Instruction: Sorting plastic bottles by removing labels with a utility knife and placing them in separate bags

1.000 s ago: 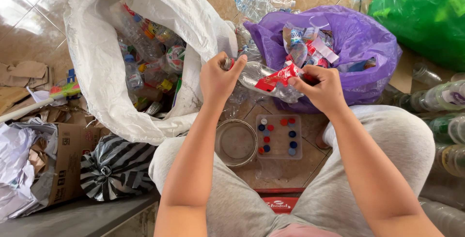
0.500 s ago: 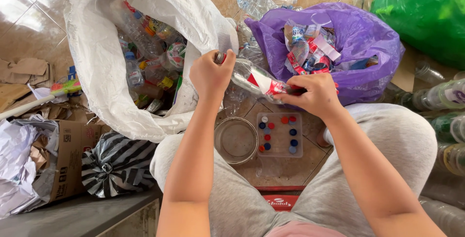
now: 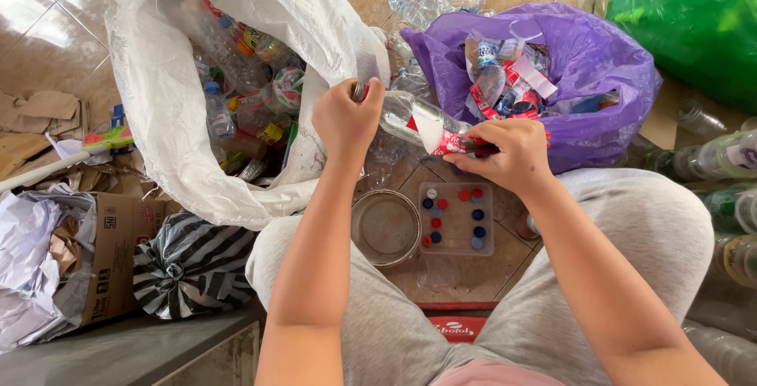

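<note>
Stripping the red label (image 3: 453, 143) further off than a second ago, we clamp our left hand (image 3: 347, 120) around the cap end of the clear bottle (image 3: 410, 120) above the cap tray (image 3: 456, 219) while our right hand (image 3: 511, 155) pinches the loosened label.

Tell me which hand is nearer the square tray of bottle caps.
Right. The right hand hovers just above the tray, peeling the bottle label; the left hand is farther up-left, gripping the bottle's cap end.

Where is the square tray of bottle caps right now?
In the head view the square tray lies on the floor between the person's knees, right of the round clear container, below the right hand.
</note>
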